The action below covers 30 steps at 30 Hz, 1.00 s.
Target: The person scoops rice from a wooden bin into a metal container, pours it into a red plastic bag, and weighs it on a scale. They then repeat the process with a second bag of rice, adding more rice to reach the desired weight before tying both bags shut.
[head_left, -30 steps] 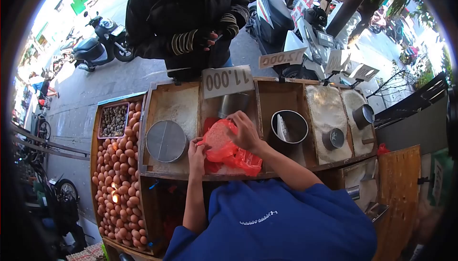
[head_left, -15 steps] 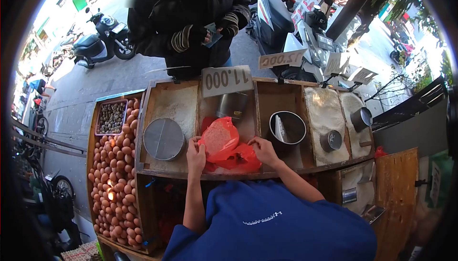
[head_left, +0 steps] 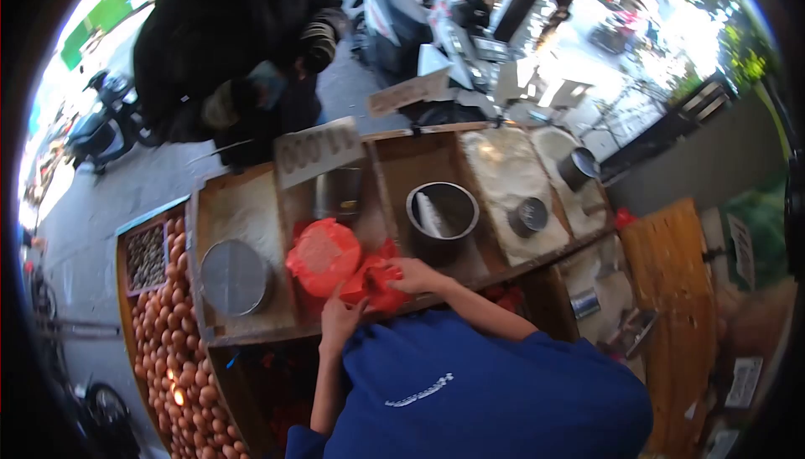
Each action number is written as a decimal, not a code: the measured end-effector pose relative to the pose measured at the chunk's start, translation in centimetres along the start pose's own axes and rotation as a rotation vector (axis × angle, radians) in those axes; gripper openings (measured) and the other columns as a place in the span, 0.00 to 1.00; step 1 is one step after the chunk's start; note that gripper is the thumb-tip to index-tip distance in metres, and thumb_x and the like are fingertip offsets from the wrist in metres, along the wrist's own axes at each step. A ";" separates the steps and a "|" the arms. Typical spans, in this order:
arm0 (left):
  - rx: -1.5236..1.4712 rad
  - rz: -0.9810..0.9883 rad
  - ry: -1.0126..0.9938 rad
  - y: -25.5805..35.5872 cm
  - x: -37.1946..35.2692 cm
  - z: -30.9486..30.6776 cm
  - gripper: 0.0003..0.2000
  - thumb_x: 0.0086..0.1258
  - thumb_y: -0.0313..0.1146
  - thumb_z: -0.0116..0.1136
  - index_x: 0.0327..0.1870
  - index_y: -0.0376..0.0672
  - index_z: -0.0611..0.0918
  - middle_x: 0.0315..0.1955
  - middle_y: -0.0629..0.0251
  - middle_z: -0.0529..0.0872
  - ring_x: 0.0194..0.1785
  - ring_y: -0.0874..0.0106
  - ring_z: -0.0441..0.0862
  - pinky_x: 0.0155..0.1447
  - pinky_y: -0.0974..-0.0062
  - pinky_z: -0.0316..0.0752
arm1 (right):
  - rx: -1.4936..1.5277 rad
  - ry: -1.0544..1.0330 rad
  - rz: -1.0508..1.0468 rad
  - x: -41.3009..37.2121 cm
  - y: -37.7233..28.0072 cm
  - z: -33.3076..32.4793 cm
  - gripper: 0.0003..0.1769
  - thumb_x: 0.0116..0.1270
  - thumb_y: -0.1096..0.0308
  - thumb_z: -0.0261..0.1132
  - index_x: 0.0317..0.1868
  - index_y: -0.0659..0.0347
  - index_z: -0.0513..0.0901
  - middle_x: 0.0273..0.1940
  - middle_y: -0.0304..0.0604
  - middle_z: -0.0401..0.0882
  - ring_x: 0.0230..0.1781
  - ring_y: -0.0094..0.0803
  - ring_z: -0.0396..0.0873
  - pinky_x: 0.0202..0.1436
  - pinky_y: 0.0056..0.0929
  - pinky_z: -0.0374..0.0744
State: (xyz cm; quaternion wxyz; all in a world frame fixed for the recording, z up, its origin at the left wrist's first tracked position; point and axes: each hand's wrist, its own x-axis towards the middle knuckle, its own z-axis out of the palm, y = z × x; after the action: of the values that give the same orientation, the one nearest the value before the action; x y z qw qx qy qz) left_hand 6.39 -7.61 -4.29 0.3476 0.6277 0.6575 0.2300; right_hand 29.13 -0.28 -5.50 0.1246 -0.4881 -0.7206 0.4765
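Observation:
A red plastic bag, filled with something grainy that looks like rice, rests at the front of a wooden compartment under the 11.000 price sign. My left hand has its fingers closed on the near edge of the bag. On the other side, my right hand grips the loose, crumpled part of the same red plastic. A metal can stands behind the bag. To the right sits a round dark pot with a white object inside.
Left of the bag, a round metal container lies in a grain compartment beside many brown eggs. Measuring cans rest in the right compartments. A person in black stands across the stall, with parked motorbikes behind.
My view has turned, so the stall appears tilted and shifted left. My left hand has moved from the bag's left side to its near edge, closer to my right hand.

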 end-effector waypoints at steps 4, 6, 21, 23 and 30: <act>-0.042 0.368 0.031 1.3 1.7 2.3 0.23 0.55 0.32 0.62 0.53 0.41 0.74 0.43 0.52 0.77 0.51 0.54 0.75 0.52 0.63 0.74 | -0.058 -0.220 0.052 -1.3 -5.5 -0.9 0.32 0.57 0.56 0.68 0.59 0.63 0.73 0.53 0.56 0.78 0.55 0.44 0.77 0.57 0.36 0.74; 0.005 0.364 -0.026 1.3 1.8 2.7 0.21 0.54 0.30 0.60 0.52 0.41 0.74 0.43 0.53 0.77 0.50 0.54 0.76 0.52 0.63 0.73 | 0.045 -0.023 0.120 -3.5 -6.9 -4.4 0.32 0.57 0.56 0.68 0.59 0.64 0.73 0.53 0.57 0.77 0.55 0.45 0.77 0.57 0.37 0.73; -0.050 0.361 0.084 20.8 0.3 6.5 0.22 0.54 0.22 0.57 0.54 0.40 0.74 0.63 0.51 0.64 0.69 0.51 0.58 0.70 0.56 0.54 | -0.621 0.463 0.781 -12.3 16.3 -25.0 0.58 0.45 0.40 0.70 0.72 0.52 0.52 0.65 0.60 0.53 0.66 0.59 0.55 0.66 0.56 0.59; -0.051 0.362 0.077 23.8 1.1 8.4 0.21 0.55 0.23 0.57 0.53 0.40 0.75 0.62 0.52 0.66 0.68 0.52 0.60 0.70 0.57 0.55 | -0.612 0.531 0.715 -13.3 16.0 -26.9 0.52 0.45 0.44 0.69 0.70 0.53 0.58 0.61 0.57 0.58 0.62 0.56 0.59 0.64 0.53 0.61; -0.165 0.539 -0.011 35.5 10.3 18.0 0.17 0.55 0.22 0.57 0.48 0.40 0.77 0.55 0.51 0.72 0.62 0.53 0.67 0.66 0.60 0.60 | -0.599 0.529 0.129 -17.6 16.6 -33.0 0.46 0.39 0.50 0.73 0.62 0.51 0.69 0.56 0.52 0.64 0.60 0.50 0.61 0.59 0.47 0.64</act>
State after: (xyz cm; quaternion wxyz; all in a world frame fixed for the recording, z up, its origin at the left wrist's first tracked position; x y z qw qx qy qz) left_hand 43.74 3.91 8.50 0.3273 0.7507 0.4439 0.3636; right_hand 68.75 5.04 3.08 0.1280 -0.6527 -0.7385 0.1102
